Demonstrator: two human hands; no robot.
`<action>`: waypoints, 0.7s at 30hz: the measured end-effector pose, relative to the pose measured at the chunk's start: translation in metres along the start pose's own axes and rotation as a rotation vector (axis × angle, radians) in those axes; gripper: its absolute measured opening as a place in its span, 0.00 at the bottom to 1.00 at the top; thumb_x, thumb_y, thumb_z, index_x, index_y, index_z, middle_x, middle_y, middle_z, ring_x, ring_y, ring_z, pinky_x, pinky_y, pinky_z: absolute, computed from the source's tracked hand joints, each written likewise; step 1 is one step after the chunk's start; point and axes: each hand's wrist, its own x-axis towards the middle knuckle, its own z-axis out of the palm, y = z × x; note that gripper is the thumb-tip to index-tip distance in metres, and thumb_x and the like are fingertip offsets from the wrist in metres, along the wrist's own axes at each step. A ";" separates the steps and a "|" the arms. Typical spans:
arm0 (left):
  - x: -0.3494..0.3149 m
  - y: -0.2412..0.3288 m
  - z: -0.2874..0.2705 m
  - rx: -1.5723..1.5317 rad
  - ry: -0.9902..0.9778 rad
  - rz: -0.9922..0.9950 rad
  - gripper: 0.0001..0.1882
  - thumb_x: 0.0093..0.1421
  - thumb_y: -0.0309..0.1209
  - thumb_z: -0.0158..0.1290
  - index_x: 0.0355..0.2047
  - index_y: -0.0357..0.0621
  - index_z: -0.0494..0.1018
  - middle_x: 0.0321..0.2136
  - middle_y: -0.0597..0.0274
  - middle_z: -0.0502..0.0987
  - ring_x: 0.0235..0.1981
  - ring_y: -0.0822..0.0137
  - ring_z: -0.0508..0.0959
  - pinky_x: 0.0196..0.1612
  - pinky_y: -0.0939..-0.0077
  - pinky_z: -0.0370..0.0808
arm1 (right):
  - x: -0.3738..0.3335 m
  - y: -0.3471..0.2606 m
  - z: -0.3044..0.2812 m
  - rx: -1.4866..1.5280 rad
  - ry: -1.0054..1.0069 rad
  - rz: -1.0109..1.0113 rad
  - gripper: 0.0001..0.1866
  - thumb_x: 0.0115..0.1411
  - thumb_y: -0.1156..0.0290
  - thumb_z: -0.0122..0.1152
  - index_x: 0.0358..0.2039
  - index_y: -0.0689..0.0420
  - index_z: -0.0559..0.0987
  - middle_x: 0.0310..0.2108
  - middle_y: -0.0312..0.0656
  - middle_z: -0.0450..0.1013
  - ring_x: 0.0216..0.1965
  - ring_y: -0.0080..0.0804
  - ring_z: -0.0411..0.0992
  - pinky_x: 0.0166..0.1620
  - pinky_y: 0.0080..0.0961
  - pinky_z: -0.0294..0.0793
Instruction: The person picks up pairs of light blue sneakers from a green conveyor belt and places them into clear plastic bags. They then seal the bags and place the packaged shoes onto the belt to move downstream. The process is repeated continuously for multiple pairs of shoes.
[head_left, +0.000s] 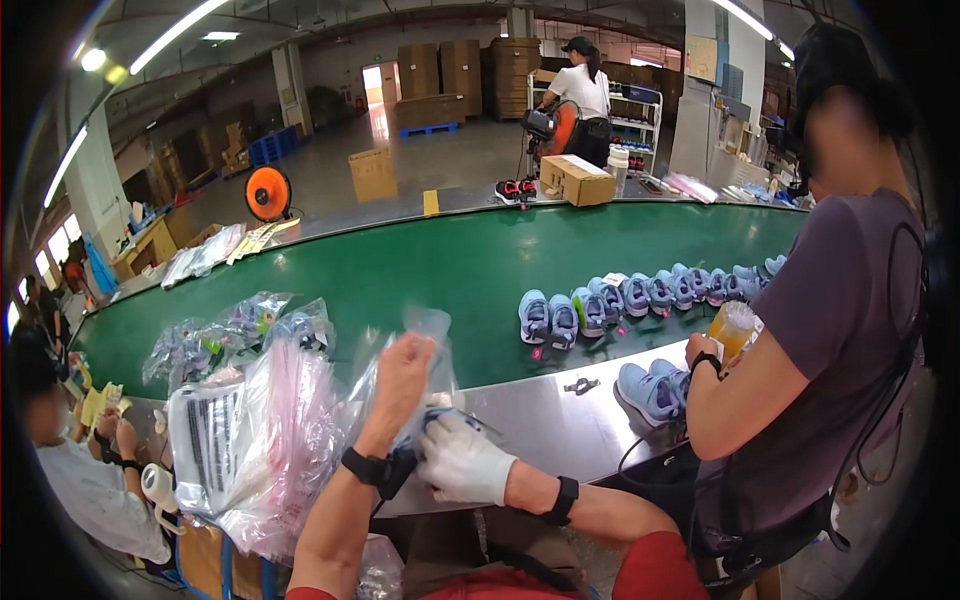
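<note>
My bare left hand (pixel 403 372) is closed on the upper part of a clear plastic bag (pixel 432 322), which is slightly blurred. Just below it, my right hand (pixel 466 462), in a white glove, has its fingers curled around a bluish shoe (pixel 440 416). Most of that shoe is hidden by the glove and the plastic, and I cannot tell how far it lies inside the bag. To the left, a thick stack of clear plastic bags (pixel 285 430) rests at the table edge. Beyond the stack lie several bagged shoes (pixel 255 318).
A row of light blue shoes (pixel 590 310) stands on the green conveyor belt (pixel 430 270). At right, a co-worker (pixel 850 290) holds something beside a pair of shoes (pixel 650 388) on the metal ledge (pixel 540 415). Another person (pixel 95 490) sits at left. A cardboard box (pixel 577 182) stands across the belt.
</note>
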 end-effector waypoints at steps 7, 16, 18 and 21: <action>-0.048 0.026 -0.006 0.212 -0.371 0.121 0.14 0.60 0.32 0.49 0.21 0.35 0.66 0.12 0.59 0.58 0.17 0.77 0.59 0.19 0.71 0.60 | -0.026 0.039 0.066 0.470 0.190 0.558 0.20 0.52 0.50 0.57 0.37 0.53 0.78 0.37 0.49 0.75 0.37 0.48 0.74 0.41 0.40 0.73; -0.122 0.021 0.043 0.039 -0.361 0.326 0.02 0.56 0.25 0.51 0.29 0.39 0.72 0.17 0.46 0.70 0.17 0.51 0.73 0.22 0.67 0.69 | -0.015 0.048 0.088 0.388 0.400 0.555 0.19 0.56 0.55 0.50 0.35 0.58 0.77 0.38 0.50 0.73 0.38 0.46 0.72 0.41 0.41 0.70; -0.091 0.033 0.024 -0.051 -0.098 0.176 0.07 0.58 0.29 0.52 0.27 0.39 0.70 0.14 0.55 0.68 0.15 0.64 0.68 0.19 0.71 0.65 | -0.003 0.056 0.079 0.336 0.380 0.568 0.18 0.57 0.56 0.50 0.36 0.58 0.76 0.38 0.50 0.73 0.38 0.46 0.72 0.41 0.40 0.70; -0.064 0.060 -0.005 -0.030 -0.019 -0.055 0.07 0.57 0.29 0.54 0.25 0.39 0.72 0.16 0.71 0.66 0.18 0.81 0.62 0.20 0.81 0.60 | 0.032 0.083 0.076 0.278 0.404 0.590 0.17 0.57 0.58 0.49 0.39 0.58 0.75 0.39 0.50 0.73 0.38 0.46 0.72 0.41 0.39 0.71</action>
